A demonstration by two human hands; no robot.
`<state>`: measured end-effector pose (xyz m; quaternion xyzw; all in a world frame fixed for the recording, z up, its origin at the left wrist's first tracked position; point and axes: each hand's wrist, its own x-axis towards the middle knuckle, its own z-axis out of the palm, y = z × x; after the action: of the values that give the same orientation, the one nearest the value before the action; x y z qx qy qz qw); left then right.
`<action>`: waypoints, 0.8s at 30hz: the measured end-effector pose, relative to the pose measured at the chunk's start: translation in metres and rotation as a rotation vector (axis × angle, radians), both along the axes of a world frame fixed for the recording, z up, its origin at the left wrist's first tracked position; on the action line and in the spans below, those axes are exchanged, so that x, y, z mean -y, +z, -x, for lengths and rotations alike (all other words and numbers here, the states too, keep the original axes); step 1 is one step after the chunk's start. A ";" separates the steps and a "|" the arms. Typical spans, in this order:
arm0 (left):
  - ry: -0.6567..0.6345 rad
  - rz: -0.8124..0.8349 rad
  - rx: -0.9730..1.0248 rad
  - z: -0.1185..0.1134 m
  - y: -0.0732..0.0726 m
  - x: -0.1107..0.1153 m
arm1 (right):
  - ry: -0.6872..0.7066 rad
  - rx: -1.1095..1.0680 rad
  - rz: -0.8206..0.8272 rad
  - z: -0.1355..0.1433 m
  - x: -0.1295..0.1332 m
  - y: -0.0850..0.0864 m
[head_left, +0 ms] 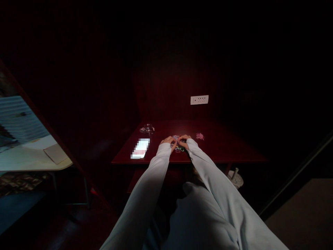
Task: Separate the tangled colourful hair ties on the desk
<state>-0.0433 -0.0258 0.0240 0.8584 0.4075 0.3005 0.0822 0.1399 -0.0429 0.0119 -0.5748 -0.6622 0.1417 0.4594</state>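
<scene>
Both hands meet over a small pile of colourful ring-shaped bands (180,149) near the front middle of the dark red desk (234,154). My left hand (168,140) has its fingers bent inward, tips pressed together at the pile. Facing it, my right hand (185,139) is curled the same way, with its fingertips close to the left ones. Whatever the fingertips pinch is too small to make out. Pink and pale bits show between the hands, and yellow-green rings lie just below them. To the right sits a separate pink bunch (200,136), apart from my hands.
A lit phone (140,148), its screen blurred out, lies at the left of the desk. Behind it stands a clear container (148,128). A white socket panel (199,100) is on the back wall. Below the desk's right side is a pale round object (236,179).
</scene>
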 end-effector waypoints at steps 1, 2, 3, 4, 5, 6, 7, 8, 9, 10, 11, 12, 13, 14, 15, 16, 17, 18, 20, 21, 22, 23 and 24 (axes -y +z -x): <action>-0.001 -0.001 0.001 0.000 0.000 0.000 | 0.001 0.000 0.003 0.000 0.000 0.000; 0.000 -0.004 0.001 -0.001 -0.001 0.000 | 0.002 0.001 0.005 0.000 0.000 0.000; 0.004 -0.007 0.001 -0.001 -0.001 0.000 | 0.003 0.002 0.007 0.000 0.000 0.001; 0.009 -0.010 0.000 -0.001 -0.002 -0.001 | 0.003 0.002 0.008 0.000 0.000 0.001; 0.015 -0.013 0.001 -0.001 -0.002 -0.001 | 0.003 0.003 0.011 0.001 0.001 0.002; 0.016 -0.014 0.001 -0.002 -0.003 -0.002 | 0.000 0.003 0.011 0.002 0.001 0.003; 0.013 -0.013 0.002 -0.002 -0.003 -0.003 | -0.004 0.003 0.012 0.003 0.002 0.003; 0.005 -0.009 0.005 -0.002 -0.004 -0.005 | -0.010 0.004 0.017 0.004 0.004 0.004; -0.006 -0.001 0.004 -0.002 -0.005 -0.006 | -0.023 -0.001 0.009 0.005 0.005 0.005; -0.011 0.015 0.000 -0.001 -0.006 -0.008 | -0.026 0.001 0.018 0.005 0.007 0.005; -0.017 0.029 -0.006 -0.001 -0.007 -0.010 | -0.023 0.006 0.028 0.006 0.009 0.006; -0.016 0.033 -0.003 -0.001 -0.008 -0.012 | -0.021 0.011 0.031 0.007 0.010 0.006; -0.021 0.040 -0.003 0.000 -0.009 -0.013 | -0.026 0.013 0.040 0.008 0.011 0.007; -0.034 0.042 0.000 0.000 -0.010 -0.014 | -0.040 0.011 0.038 0.008 0.012 0.007; -0.035 0.045 0.004 0.001 -0.011 -0.015 | -0.047 0.013 0.053 0.009 0.013 0.007; -0.017 0.050 0.010 0.001 -0.011 -0.015 | -0.043 0.016 0.075 0.009 0.014 0.007; -0.003 0.048 0.020 0.002 -0.012 -0.015 | -0.051 0.007 0.078 0.009 0.014 0.008; -0.008 0.049 0.021 0.002 -0.012 -0.015 | -0.047 0.002 0.077 0.010 0.014 0.008; -0.004 0.056 0.024 0.002 -0.012 -0.014 | -0.047 -0.003 0.086 0.010 0.013 0.007; -0.011 0.057 0.019 0.002 -0.012 -0.014 | -0.050 -0.002 0.089 0.010 0.012 0.006; 0.001 0.048 0.022 0.001 -0.012 -0.014 | -0.056 -0.002 0.090 0.010 0.011 0.005; 0.010 0.039 0.023 0.001 -0.012 -0.014 | -0.059 0.000 0.088 0.010 0.011 0.004; 0.027 0.030 0.027 0.000 -0.013 -0.015 | -0.058 0.000 0.079 0.009 0.010 0.004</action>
<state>-0.0432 -0.0108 0.0112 0.8474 0.4221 0.3072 0.0966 0.1308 -0.0527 0.0155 -0.6116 -0.6391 0.1543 0.4401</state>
